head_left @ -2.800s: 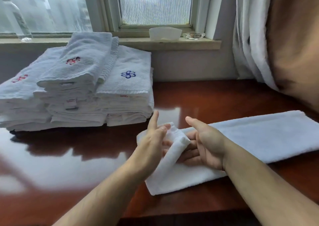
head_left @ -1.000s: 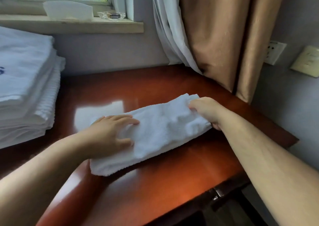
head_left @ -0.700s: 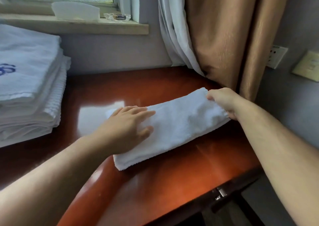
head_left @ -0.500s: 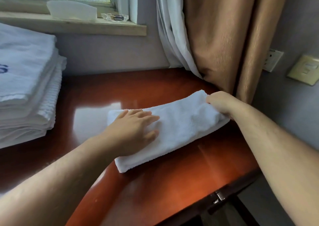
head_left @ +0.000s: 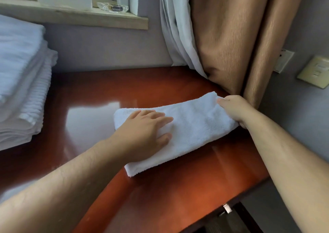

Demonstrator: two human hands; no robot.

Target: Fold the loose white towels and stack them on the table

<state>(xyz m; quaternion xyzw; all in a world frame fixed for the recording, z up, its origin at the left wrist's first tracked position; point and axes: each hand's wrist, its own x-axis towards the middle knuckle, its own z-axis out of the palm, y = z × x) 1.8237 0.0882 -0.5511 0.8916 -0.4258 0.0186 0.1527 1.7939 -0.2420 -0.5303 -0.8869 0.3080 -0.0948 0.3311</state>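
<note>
White towel (head_left: 192, 126), already folded into a long narrow strip, lies slantwise on the glossy red-brown tabletop (head_left: 160, 197). Its far-right end is close to the brown curtain (head_left: 231, 45). The left hand (head_left: 144, 134) lies flat on the strip's left half, fingers straight and slightly spread, pressing it down. The right hand (head_left: 233, 109) grips the far-right end with its fingers curled round the cloth (how many layers it has caught cannot be told). A stack of folded towels (head_left: 21, 90) stands well apart at the left of the view, below the windowsill (head_left: 89, 17).

The step in hand looks like the crosswise fold, which brings the right end over onto the left. To do it well, the flat palm should serve as both anchor and crease line, since terry will likely slide on polished wood. The right hand should lift all the layers together, carry them low across, and set the end squarely on the left end with the edges matched. The strip sits near the tabletop's front-right corner, so a careless tug could drag it over the edge, and drawing leftward seems safer. After that, smooth outward from the crease and take the bundle to the stack
</note>
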